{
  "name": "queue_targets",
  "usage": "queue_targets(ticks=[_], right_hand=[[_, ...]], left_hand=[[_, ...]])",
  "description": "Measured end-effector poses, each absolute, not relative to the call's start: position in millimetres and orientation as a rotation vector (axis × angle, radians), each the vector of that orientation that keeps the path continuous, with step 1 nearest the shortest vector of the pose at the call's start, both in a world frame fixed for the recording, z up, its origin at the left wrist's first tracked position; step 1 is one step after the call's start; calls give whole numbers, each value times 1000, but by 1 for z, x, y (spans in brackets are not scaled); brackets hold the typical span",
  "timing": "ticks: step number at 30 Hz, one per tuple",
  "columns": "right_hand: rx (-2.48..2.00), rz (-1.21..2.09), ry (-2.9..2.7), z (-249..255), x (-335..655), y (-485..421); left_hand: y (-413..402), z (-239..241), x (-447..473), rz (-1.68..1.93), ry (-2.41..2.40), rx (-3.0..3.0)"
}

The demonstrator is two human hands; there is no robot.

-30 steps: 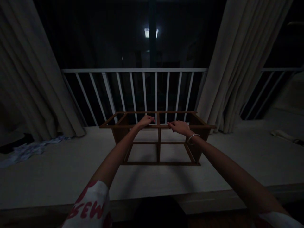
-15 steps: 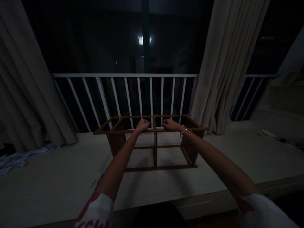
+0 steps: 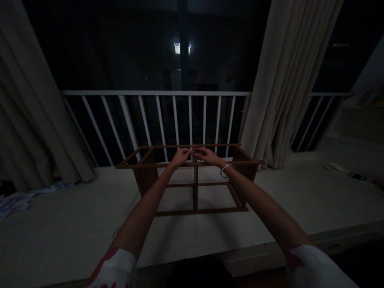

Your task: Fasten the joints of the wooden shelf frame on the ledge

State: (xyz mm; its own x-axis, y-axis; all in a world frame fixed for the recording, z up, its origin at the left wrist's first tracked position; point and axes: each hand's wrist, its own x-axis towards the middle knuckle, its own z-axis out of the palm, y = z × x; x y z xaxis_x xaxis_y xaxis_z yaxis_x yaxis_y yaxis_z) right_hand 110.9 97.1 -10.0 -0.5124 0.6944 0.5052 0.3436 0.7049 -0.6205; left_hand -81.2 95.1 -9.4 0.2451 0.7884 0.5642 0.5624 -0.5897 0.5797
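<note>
Where both hands, left hand (image 3: 181, 156) and right hand (image 3: 207, 155), meet loosely curled, fingertips touching, a wooden frame (image 3: 192, 178) stands before the railing (image 3: 156, 93), curtains (image 3: 288, 80) flanking.

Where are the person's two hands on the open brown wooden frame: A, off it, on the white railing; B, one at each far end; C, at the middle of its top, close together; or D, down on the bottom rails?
C: the left hand and right hand meet at the middle of the top of the open brown wooden frame.

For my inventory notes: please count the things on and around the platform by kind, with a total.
Wooden frame: 1
Curtains (left, right): 2
White railing: 1
Bracelet: 1
Hands on the frame (left hand, right hand): 2
Total: 7
</note>
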Motion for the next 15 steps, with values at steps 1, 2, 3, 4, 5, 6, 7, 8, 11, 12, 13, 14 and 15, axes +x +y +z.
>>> queue_targets(ticks=[1,2,3,4,5,6,7,8,11,12,13,14,15], right_hand=[[-764,634,-2143,-9,110,96],[-740,688,-2146,-8,110,95],[-719,741,-2148,-8,109,95],[-701,793,-2144,-7,108,94],[-691,841,-2138,-5,108,93],[-690,881,-2130,-4,107,91],[-693,912,-2123,-3,107,89],[-698,932,-2121,-1,107,87],[-699,929,-2143,4,109,80],[-696,919,-2147,6,109,77],[-695,912,-2142,7,110,75],[-697,910,-2129,8,111,74],[-703,913,-2110,8,111,73]], left_hand=[[95,-10,-81,1231,1224,2279],[95,-10,-80,1200,1195,2293],[95,-10,-80,1173,1173,2305],[94,-10,-80,1150,1153,2316],[94,-10,-80,1130,1134,2326],[93,-10,-80,1118,1117,2328],[91,-10,-80,1106,1096,2322],[89,-9,-80,1094,1072,2309],[80,-5,-80,1060,992,2254],[77,-3,-79,1056,964,2239],[75,-2,-79,1054,941,2228],[72,-1,-79,1055,926,2220],[70,0,-78,1055,921,2211]])
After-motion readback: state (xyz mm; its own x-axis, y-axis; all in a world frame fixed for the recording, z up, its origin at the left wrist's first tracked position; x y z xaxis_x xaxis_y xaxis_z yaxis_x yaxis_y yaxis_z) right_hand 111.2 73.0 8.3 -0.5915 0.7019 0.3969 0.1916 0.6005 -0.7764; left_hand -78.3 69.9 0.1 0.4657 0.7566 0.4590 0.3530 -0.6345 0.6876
